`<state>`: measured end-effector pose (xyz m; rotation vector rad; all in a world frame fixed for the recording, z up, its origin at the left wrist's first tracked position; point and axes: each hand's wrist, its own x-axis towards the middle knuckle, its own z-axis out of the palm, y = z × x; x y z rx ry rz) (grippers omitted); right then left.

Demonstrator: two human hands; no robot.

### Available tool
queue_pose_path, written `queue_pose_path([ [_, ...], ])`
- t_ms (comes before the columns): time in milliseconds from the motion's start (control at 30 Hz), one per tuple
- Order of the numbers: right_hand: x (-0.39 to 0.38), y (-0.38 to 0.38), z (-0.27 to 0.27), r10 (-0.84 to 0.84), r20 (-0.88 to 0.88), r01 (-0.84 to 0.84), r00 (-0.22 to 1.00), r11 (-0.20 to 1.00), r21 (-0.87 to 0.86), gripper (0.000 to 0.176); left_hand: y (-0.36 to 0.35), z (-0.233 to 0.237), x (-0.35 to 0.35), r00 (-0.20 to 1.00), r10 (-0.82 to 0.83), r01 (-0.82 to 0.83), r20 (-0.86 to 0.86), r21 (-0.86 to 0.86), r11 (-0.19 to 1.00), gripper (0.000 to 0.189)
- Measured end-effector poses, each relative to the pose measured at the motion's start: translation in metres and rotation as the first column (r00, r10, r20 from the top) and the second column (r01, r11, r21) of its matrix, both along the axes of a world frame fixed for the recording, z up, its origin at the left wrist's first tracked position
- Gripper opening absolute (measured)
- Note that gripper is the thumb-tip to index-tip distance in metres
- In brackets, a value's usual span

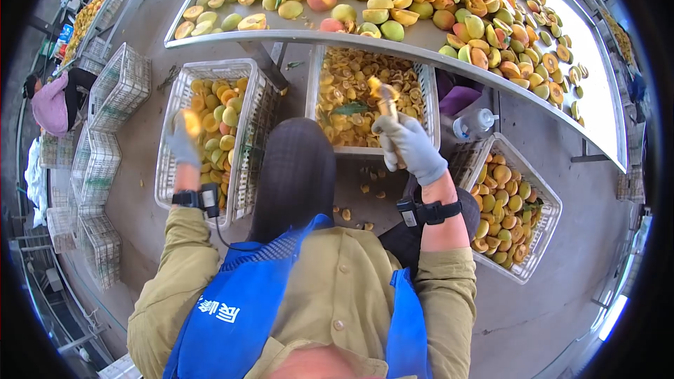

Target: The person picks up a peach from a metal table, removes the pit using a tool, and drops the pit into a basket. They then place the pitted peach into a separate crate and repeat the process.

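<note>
Beyond both sets of fingers runs the long metal table (393, 48), heaped with whole and halved peaches (421, 0). Its rim crosses above the crates you work over.

Under your left fingers sits a white crate (166, 168) of peach halves. Just past your right fingertips a second crate (430, 98) holds darker scraps and a leaf. A third crate (549, 203) of halves lies out to the right of your right wrist. Empty crates (119, 84) stand stacked well left of your left fingers, with another person (53, 102) beyond them.

Your dark trouser leg (291, 175) rises between your hands. A plastic bottle (474, 124) lies just right of your right fingers.

Your gloved right hand (411, 146) has its fingers wrapped tight round a slim tool (386, 104), its tip carrying yellow flesh. Your gloved left hand (182, 142) pinches a peach half (191, 123) at the fingertips, above the white crate. Pits (354, 217) dot the floor below your right wrist.
</note>
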<state>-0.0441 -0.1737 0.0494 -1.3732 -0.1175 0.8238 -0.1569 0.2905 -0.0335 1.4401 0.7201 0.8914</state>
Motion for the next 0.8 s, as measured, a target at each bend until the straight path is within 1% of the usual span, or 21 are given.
queue_pose_path([
  [33,0.004,0.007,-0.019,0.034,-0.046,-0.044,0.998,0.97,-0.238,0.025,0.019,-0.014,-0.026,0.989,0.079,-0.076,-0.124,0.031,0.997,0.022],
  [67,0.007,0.009,-0.05,0.344,0.174,-0.18,0.923,0.784,-0.595,0.028,0.038,-0.032,-0.057,0.957,0.156,-0.143,-0.246,0.069,0.987,0.022],
  [100,0.009,0.008,-0.076,0.657,0.238,-0.14,0.716,0.468,-0.872,0.036,0.079,-0.08,-0.101,0.941,0.172,-0.147,-0.291,0.104,0.984,0.022],
  [133,0.018,0.01,-0.086,0.63,0.273,-0.061,0.727,0.456,-0.888,0.036,0.114,-0.116,-0.112,0.933,0.186,-0.147,-0.309,0.144,0.979,0.023],
  [167,0.026,0.01,-0.092,0.624,0.296,-0.002,0.723,0.431,-0.902,0.035,0.117,-0.123,-0.109,0.918,0.187,-0.164,-0.349,0.095,0.982,0.024],
  [200,0.02,0.006,-0.106,0.639,0.289,0.019,0.713,0.393,-0.919,0.035,0.11,-0.133,-0.136,0.885,0.201,-0.203,-0.419,0.04,0.978,0.024],
  [233,0.017,-0.004,-0.136,0.707,0.267,0.001,0.655,0.353,-0.936,0.034,0.114,-0.134,-0.159,0.854,0.227,-0.256,-0.468,0.003,0.967,0.025],
  [267,0.021,-0.011,-0.158,0.777,0.265,-0.005,0.571,0.326,-0.945,0.033,0.119,-0.134,-0.167,0.855,0.253,-0.251,-0.453,0.065,0.966,0.026],
  [333,0.019,-0.003,-0.141,0.816,0.351,0.218,0.459,0.279,-0.935,0.031,0.102,-0.136,-0.159,0.832,0.323,-0.269,-0.45,0.181,0.946,0.03],
  [367,0.019,-0.003,-0.135,0.844,0.403,0.322,0.354,0.295,-0.9,0.029,0.095,-0.124,-0.157,0.836,0.311,-0.223,-0.452,0.239,0.945,0.032],
  [400,0.018,-0.009,-0.136,0.862,0.442,0.405,0.247,0.323,-0.855,0.028,0.096,-0.118,-0.155,0.755,0.37,-0.249,-0.542,0.286,0.926,0.033],
  [433,0.023,-0.027,-0.155,0.889,0.377,0.319,0.262,0.289,-0.903,0.025,0.08,-0.098,-0.154,0.769,0.376,-0.263,-0.517,0.279,0.923,0.032],
  [467,0.027,-0.035,-0.172,0.903,0.322,0.251,0.285,0.254,-0.934,0.023,0.089,-0.108,-0.16,0.766,0.415,-0.296,-0.49,0.303,0.906,0.025],
  [533,0.019,-0.031,-0.144,0.934,0.343,0.393,0.096,0.281,-0.875,0.02,0.104,-0.124,-0.164,0.86,0.383,-0.333,-0.337,0.198,0.922,0.025],
  [567,0.017,-0.017,-0.118,0.764,0.44,0.279,0.472,0.343,-0.897,0.019,0.093,-0.116,-0.163,0.886,0.346,-0.367,-0.309,-0.012,0.93,0.026],
  [600,0.011,0.002,-0.09,0.472,0.398,0.189,0.786,0.43,-0.883,0.019,0.081,-0.096,-0.157,0.911,0.312,-0.374,-0.269,-0.221,0.901,0.027],
  [633,0.007,0.014,-0.079,0.109,0.231,0.141,0.967,0.527,-0.838,0.019,0.074,-0.087,-0.157,0.934,0.284,-0.352,-0.218,-0.42,0.837,0.028],
  [700,0.006,0.017,-0.086,0.078,0.159,0.089,0.984,0.558,-0.825,0.018,0.069,-0.092,-0.167,0.971,0.084,-0.196,-0.226,-0.538,0.82,0.031],
  [733,0.007,0.013,-0.1,0.293,0.301,0.12,0.907,0.506,-0.854,0.021,0.065,-0.098,-0.167,0.977,-0.027,-0.107,-0.212,-0.596,0.796,0.032],
  [767,0.009,0.009,-0.115,0.484,0.424,0.203,0.765,0.444,-0.873,0.024,0.067,-0.107,-0.174,0.885,-0.245,0.022,-0.395,-0.492,0.87,0.038],
  [800,0.013,-0.004,-0.147,0.816,0.483,0.383,0.317,0.356,-0.853,0.029,0.074,-0.125,-0.185,0.802,-0.275,0.098,-0.531,-0.338,0.936,0.042],
])
